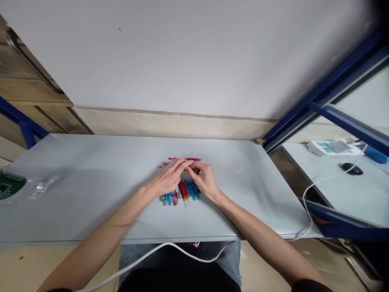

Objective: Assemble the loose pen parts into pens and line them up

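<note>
My left hand and my right hand meet at the fingertips above a group of pen parts. The left hand's fingers are pressed together; the right thumb and forefinger are closed in a pinch. Whatever lies between them is hidden. Just beyond the fingertips is a pink pen, and other pink pens show partly behind the left hand. Below the hands lie red pen pieces with yellowish ends, blue pen barrels, and clear, blue and pink pen parts under the left palm.
The pieces rest on a light grey table against a wall. At its left are a green container and clear plastic. A white cable crosses the right edge beside a blue frame. A mouse sits on another table.
</note>
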The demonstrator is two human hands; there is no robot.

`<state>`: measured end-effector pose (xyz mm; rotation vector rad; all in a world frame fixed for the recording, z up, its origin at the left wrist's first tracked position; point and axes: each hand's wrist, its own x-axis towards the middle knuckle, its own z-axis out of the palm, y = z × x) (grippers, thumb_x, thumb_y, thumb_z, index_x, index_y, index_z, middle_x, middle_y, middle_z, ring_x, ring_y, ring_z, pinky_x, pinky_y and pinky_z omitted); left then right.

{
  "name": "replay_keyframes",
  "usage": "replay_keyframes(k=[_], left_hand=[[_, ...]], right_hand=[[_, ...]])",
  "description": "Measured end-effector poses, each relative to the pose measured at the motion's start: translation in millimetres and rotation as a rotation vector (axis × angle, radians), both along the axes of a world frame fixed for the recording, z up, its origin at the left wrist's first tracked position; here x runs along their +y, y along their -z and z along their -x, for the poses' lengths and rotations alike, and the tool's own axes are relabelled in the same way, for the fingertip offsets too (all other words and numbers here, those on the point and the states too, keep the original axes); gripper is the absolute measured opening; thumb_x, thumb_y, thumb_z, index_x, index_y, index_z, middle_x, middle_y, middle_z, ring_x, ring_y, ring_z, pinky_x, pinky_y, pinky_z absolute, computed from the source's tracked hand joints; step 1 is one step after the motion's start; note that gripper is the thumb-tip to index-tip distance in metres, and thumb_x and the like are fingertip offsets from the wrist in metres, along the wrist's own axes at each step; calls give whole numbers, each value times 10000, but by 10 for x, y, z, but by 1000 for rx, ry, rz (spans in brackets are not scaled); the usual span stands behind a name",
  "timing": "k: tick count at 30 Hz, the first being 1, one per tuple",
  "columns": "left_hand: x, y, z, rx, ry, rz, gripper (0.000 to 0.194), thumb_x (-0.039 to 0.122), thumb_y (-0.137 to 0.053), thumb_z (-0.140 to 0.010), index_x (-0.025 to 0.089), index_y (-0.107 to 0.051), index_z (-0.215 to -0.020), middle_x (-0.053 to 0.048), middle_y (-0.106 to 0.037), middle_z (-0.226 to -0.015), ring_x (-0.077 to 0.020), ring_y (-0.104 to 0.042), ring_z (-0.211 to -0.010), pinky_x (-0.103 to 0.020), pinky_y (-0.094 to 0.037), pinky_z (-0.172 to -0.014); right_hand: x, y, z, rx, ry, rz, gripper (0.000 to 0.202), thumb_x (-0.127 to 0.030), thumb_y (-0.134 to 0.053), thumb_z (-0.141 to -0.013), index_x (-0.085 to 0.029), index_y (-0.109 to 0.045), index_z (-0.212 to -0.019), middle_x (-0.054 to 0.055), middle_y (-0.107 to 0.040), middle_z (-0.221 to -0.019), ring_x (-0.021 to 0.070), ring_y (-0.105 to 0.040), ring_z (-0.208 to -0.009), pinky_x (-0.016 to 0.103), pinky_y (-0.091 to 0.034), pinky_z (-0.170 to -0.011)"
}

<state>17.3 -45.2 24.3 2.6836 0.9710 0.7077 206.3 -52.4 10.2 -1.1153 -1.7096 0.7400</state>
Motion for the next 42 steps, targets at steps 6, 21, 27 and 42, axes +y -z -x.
replay_keyframes(k=[6, 21, 27, 42], left_hand=[[84, -18, 125, 46, -135, -68, 567, 43, -401, -954, 239, -410, -1486, -94, -637, -1235, -221, -657, -1065, -342, -547, -894], [153, 87, 148, -184, -138, -36, 198, 269, -487, -1028, 193, -645, -1120, -63, -670, -1011, -178, -671, -899, -295, -534, -802], [198, 123, 179, -310, -104, -23, 181, 279, -535, -1010, 178, -657, -1097, -67, -669, -985, -180, -654, -915, -315, -528, -832], [260, 138, 241, -167, -118, -105, 204, 276, -518, -1015, 187, -700, -995, -58, -686, -883, -194, -604, -852, -341, -477, -773]], right_hand=[[79, -17, -100, 47, 1, 17, 212, -370, -615, -951, -188, -724, -958, 40, -705, -902, 171, -615, -791, 263, -459, -695], [134, 3, -158, 67, -29, 132, 341, -456, -557, -967, -170, -697, -845, 21, -652, -779, 161, -540, -698, 267, -423, -684], [133, -65, -206, 6, 37, 113, 357, -464, -530, -977, -171, -651, -812, 7, -589, -724, 151, -484, -661, 257, -381, -620], [159, -60, -286, -178, -98, 122, 342, -446, -534, -984, -196, -587, -756, -25, -522, -635, 140, -446, -584, 257, -344, -576]])
